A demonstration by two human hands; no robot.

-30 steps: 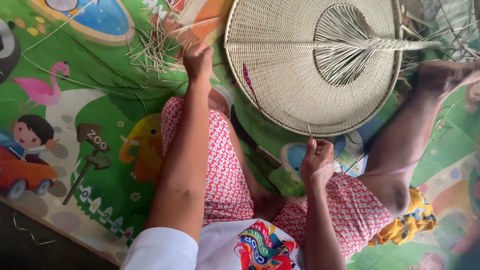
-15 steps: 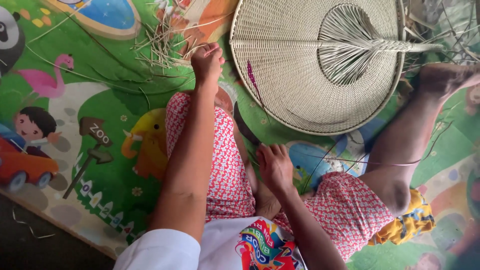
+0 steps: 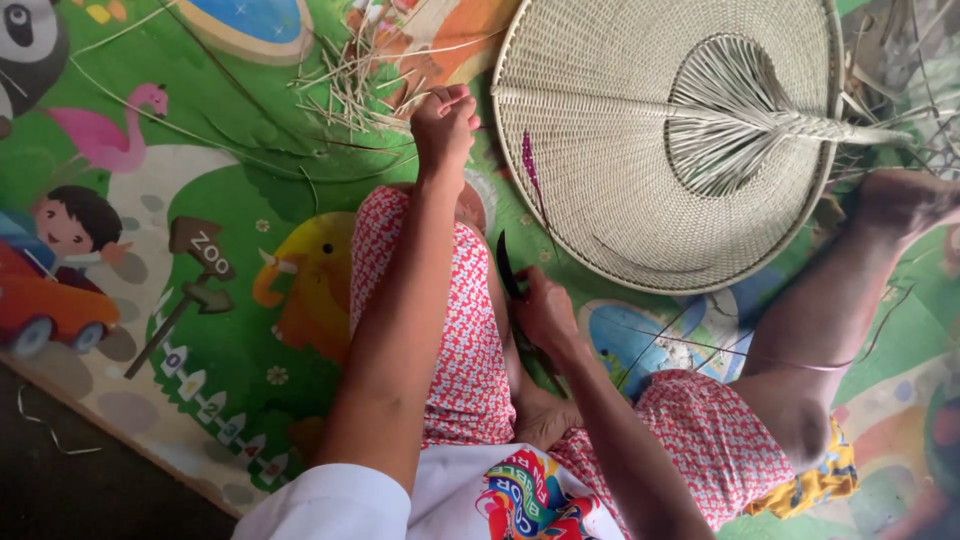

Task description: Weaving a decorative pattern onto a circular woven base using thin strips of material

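A large round woven fan (image 3: 640,160) of pale straw lies on the colourful play mat, its bundled handle (image 3: 850,130) pointing right. My left hand (image 3: 444,122) is a closed fist above my knee, pinching a thin straw strand near the fan's left rim. Between my legs, my right hand (image 3: 545,310) grips a small dark curved knife (image 3: 505,268), blade pointing up toward the fan. A purple strand (image 3: 528,165) is woven into the fan near its left edge. I sit cross-legged in red-and-white patterned trousers (image 3: 460,330).
Loose straw pieces (image 3: 350,75) lie scattered on the mat (image 3: 230,200) beyond my left hand. More straw is piled at the top right (image 3: 920,90). My bare foot (image 3: 900,200) rests by the fan's right edge. The mat's edge and dark floor (image 3: 70,480) are at lower left.
My right hand has dropped from the fan's lower rim to between my legs and now holds the dark knife. My left hand stays raised in a fist.
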